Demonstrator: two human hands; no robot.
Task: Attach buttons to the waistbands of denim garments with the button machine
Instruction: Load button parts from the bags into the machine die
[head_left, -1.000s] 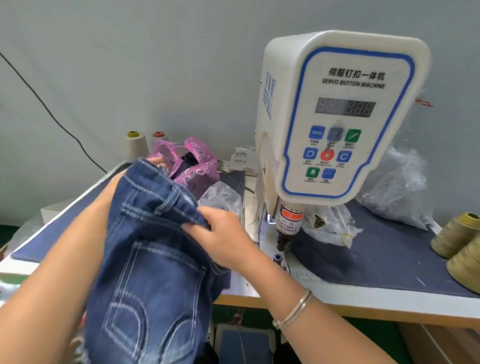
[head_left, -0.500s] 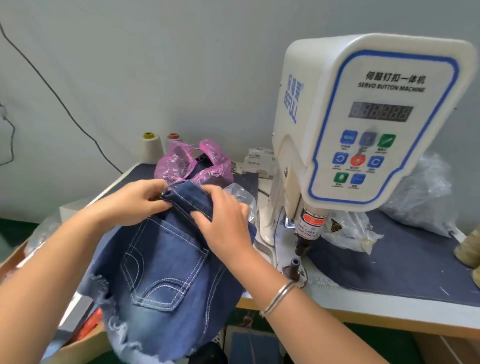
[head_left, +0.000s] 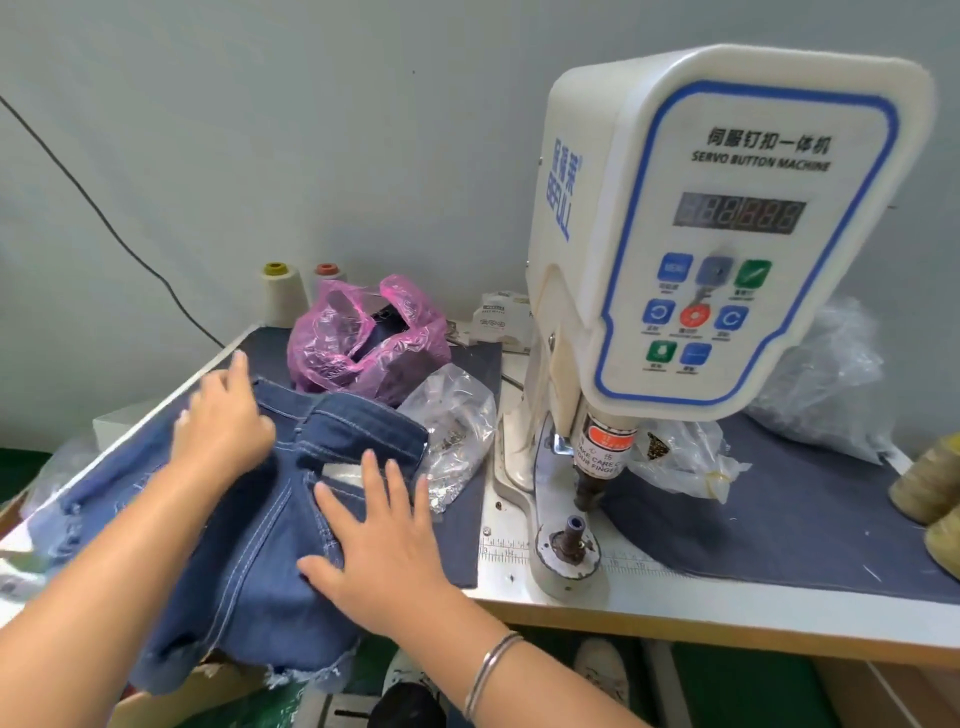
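We see our right hand (head_left: 387, 551) lying flat, palm down, fingers straight and spread, thumb angled out to the left, a thin bangle on its wrist. Our left hand (head_left: 221, 421) reaches farther forward, back of the hand up, fingers extended; motion blur makes it hard to say how its fingertips lie. Both forearms are bare.

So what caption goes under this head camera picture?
Both hands, left hand and right hand, press denim shorts flat beside the button machine.

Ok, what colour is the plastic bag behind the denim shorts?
Translucent pink; the plastic bag shows best in the head view, at the table's back, behind the denim shorts.
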